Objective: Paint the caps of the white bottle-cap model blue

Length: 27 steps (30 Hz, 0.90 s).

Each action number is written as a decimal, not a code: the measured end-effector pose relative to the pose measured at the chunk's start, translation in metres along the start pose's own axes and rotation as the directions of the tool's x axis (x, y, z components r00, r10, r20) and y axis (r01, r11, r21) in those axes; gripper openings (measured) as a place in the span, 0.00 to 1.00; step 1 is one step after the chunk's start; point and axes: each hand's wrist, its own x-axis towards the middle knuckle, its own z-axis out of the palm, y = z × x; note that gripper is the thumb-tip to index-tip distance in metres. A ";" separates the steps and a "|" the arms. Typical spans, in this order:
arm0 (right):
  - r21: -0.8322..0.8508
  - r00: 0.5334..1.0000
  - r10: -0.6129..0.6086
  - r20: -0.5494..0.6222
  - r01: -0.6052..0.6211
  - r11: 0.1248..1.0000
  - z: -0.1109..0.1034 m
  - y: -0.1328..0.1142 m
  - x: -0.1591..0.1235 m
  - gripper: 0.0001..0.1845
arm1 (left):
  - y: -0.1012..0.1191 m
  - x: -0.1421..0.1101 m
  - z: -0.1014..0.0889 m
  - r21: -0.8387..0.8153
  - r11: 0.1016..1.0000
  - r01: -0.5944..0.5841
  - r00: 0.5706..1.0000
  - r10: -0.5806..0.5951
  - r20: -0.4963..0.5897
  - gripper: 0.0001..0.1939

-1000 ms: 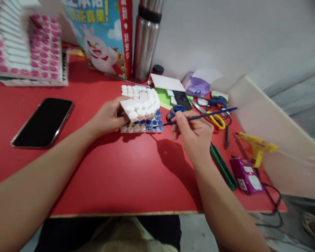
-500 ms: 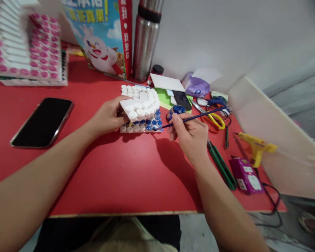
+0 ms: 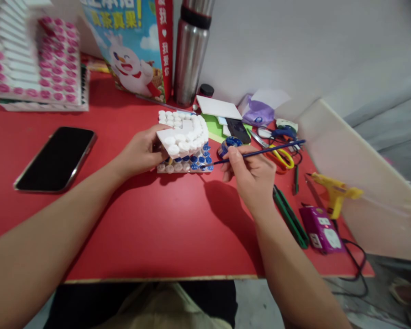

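My left hand (image 3: pixel 145 148) is closed on the left side of a small white board model (image 3: pixel 187 137) covered with rounded white knobs; its fingertips are partly hidden behind it. Along the model's lower layer run rows of knobs, white at the left and painted blue (image 3: pixel 201 160) at the right. Between the thumb and fingers of my right hand (image 3: pixel 250 171) is a thin dark blue paintbrush (image 3: pixel 274 148). Its tip points left, at the blue knobs near the lower right corner. Just behind that hand stands an open jar of blue paint (image 3: pixel 230 145).
A phone (image 3: pixel 56 159) lies left on the red table (image 3: pixel 164 228). Scissors (image 3: pixel 281 159), a green utility knife (image 3: pixel 289 217), a yellow glue gun (image 3: pixel 335 192) and a purple box (image 3: pixel 322 229) are at right. Behind stand a steel bottle (image 3: pixel 192 59), a printed bag (image 3: pixel 133 50) and a pink-knobbed model (image 3: pixel 58 68).
My right hand and the paintbrush have shifted slightly to the right. My left hand and the model have stayed in place.
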 end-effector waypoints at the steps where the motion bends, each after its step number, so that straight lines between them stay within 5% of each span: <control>1: 0.000 1.000 -0.003 0.017 0.003 1.000 0.000 0.000 0.000 0.19 | 0.000 0.000 0.000 0.003 1.000 -0.003 1.000 0.003 -0.006 0.30; 21: 0.064 1.000 0.023 -0.018 -0.022 0.998 0.001 -0.001 0.001 0.18 | -0.001 0.000 0.000 0.023 1.000 -0.011 1.000 0.011 -0.007 0.30; 27: -0.043 0.999 -0.013 -0.036 0.012 0.999 0.000 0.003 0.002 0.17 | 0.001 0.000 0.000 0.023 1.000 -0.008 1.000 0.008 0.009 0.30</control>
